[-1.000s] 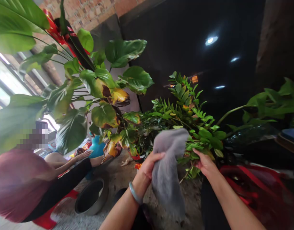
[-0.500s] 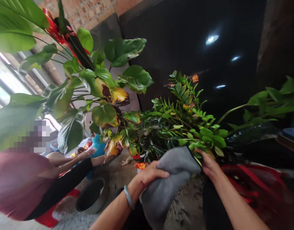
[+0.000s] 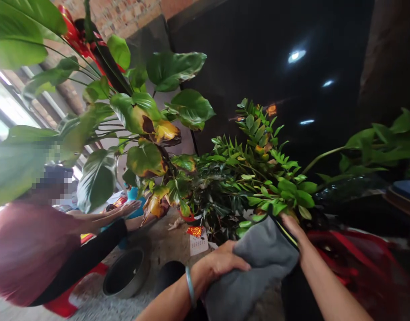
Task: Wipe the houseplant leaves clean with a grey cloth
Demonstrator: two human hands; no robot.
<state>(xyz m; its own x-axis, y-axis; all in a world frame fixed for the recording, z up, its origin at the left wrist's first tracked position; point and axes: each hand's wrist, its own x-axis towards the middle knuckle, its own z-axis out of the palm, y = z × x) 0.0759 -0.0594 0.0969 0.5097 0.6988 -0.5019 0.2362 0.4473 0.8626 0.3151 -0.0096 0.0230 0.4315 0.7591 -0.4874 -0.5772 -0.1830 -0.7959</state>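
Gripping the grey cloth (image 3: 258, 258), the fingers (image 3: 240, 266) of my left hand (image 3: 221, 265) are curled over its top fold with the thumb laid across, clamped on the fabric. A pale bracelet (image 3: 189, 285) sits on that wrist. My right hand (image 3: 293, 227) comes in at the cloth's far edge. Its fingertips are tucked behind the fabric and under the leaves, so I cannot tell whether they are pinched on a stem or merely resting there.

The cloth is bunched between both hands, low in the middle of the view. Its upper edge touches the lowest leaflets of the small-leaved plant (image 3: 258, 169).

As I judge it, this wiping goes best with the right hand bearing the stem from below while the left draws the cloth outward along the leaflets. Pressure should be light, following the way the leaflets grow, so none is bent back or snapped at the joint. A flatter fold would cover more leaf than this bunch.

Further out, the big-leaved plant (image 3: 151, 116) shows yellow and brown patches. A metal bowl (image 3: 126, 272) stands on the floor (image 3: 164, 249), and another person's hand (image 3: 129, 207) reaches in from the left.

A small card (image 3: 198, 240) with a red top lies by the plant's base, its print too small to read. I see no brand or label on the cloth
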